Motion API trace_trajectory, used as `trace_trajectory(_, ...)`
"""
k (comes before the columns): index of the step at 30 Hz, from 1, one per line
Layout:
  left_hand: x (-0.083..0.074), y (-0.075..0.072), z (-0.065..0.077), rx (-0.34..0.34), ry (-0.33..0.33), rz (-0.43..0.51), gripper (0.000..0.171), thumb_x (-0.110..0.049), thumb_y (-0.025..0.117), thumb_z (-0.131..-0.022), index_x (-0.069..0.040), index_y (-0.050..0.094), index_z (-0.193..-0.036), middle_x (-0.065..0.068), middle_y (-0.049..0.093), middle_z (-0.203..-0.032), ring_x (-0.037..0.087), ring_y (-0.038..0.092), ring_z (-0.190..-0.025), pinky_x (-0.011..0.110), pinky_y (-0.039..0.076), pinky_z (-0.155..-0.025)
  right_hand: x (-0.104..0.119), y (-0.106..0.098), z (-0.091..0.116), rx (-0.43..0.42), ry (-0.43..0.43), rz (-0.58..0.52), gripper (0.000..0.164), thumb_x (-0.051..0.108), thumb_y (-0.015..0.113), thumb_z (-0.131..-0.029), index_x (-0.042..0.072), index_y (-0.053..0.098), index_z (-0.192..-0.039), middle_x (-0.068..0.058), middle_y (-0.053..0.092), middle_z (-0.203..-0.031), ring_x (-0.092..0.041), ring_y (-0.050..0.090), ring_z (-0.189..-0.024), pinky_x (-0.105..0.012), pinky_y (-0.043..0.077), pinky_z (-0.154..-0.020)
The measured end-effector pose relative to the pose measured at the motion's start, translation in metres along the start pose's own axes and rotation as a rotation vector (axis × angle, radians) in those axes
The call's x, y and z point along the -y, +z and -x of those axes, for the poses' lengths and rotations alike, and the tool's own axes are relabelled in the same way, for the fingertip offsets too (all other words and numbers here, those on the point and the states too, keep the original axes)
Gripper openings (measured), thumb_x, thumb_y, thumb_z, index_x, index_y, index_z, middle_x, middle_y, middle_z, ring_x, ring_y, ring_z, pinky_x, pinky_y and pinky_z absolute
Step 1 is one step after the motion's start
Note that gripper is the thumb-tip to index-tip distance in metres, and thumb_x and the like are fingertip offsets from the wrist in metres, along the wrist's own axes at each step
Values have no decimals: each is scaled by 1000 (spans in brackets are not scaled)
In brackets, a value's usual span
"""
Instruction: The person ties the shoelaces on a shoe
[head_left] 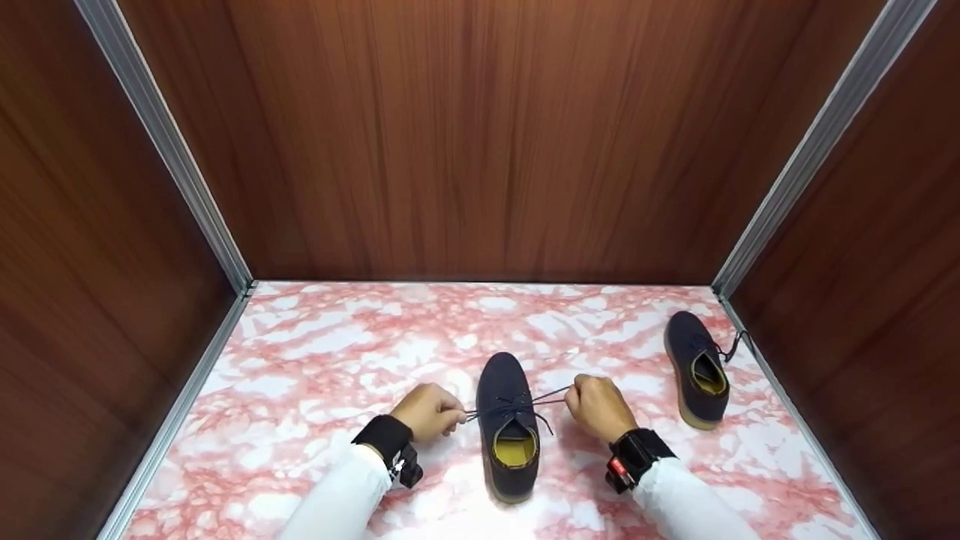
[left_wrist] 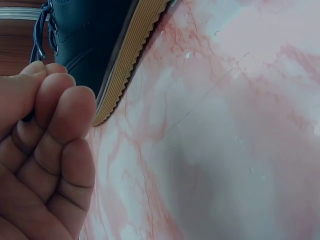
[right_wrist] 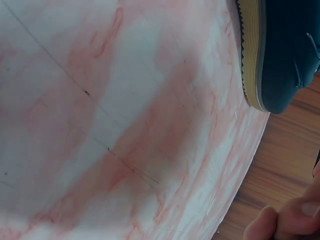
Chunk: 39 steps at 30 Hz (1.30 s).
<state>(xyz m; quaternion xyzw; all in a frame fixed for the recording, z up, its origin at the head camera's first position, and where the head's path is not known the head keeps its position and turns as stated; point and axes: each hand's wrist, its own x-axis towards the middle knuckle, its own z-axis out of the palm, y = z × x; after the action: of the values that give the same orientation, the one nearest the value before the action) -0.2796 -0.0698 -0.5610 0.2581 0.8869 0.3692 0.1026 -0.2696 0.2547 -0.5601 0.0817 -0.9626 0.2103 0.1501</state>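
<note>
A dark navy lace-up shoe [head_left: 501,382] with a yellow lining stands on the table, toe pointing away from me. Its thin dark shoelace [head_left: 551,401] stretches out to both sides from the tied crossing over the tongue. On the left, my left hand [head_left: 429,412] pinches one side of the lace between thumb and fingers, close beside the shoe. My right hand [head_left: 598,405] grips the other side, a little farther off. One loose lace end hangs by the shoe's right side. In the right wrist view, only some fingertips of the right hand [right_wrist: 280,220] show, and its grip is hidden.
A matching shoe [head_left: 694,360] stands at the far right, its laces trailing toward the table's right edge. Brown wood-look panels [head_left: 480,142] rise at the back and both sides, with metal rails [head_left: 810,142] at the corners. The tabletop [head_left: 315,337] has a red-and-white marbled pattern.
</note>
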Motion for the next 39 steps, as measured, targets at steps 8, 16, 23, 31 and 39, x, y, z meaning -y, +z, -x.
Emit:
trace_trajectory(8,3,7,2,-10,-17,-13,19,-20,67,-88,-9,76,-74,-1,66,-57,-2,51,-48,17,44,-51,-1,4,4,-30,26,35,29,9,56,-81,16,44,-56,-5,49,-53,-22,48,-50,-36,41,-49)
trace_trajectory(16,4,10,4,0,-58,38,17,-20,68,-88,-10,77,-77,-10,59,-54,0,52,-47,19,46,-50,0,7,7,-4,65,38,26,11,56,-82,14,46,-59,-11,55,-57,-26,54,-54,-40,44,-52)
trace_trajectory(23,5,11,3,2,-66,82,18,-18,68,-87,-6,76,-77,-9,58,-55,0,51,-48,18,45,-49,0,9,8,28,71,27,27,12,57,-84,16,46,-60,-8,53,-58,-21,51,-54,-35,42,-51)
trace_trajectory(31,0,12,1,11,-69,134,21,-19,66,-90,-2,74,-83,3,68,-64,5,60,-55,18,46,-51,1,3,8,72,74,5,29,18,55,-88,20,47,-60,0,48,-55,-17,47,-54,-31,38,-52)
trace_trajectory(39,-6,1,0,9,-67,64,24,-26,66,-91,-8,73,-77,9,71,-67,8,62,-56,19,48,-57,-2,-3,7,140,94,-23,35,25,58,-92,20,45,-60,5,43,-54,-14,43,-51,-29,33,-51)
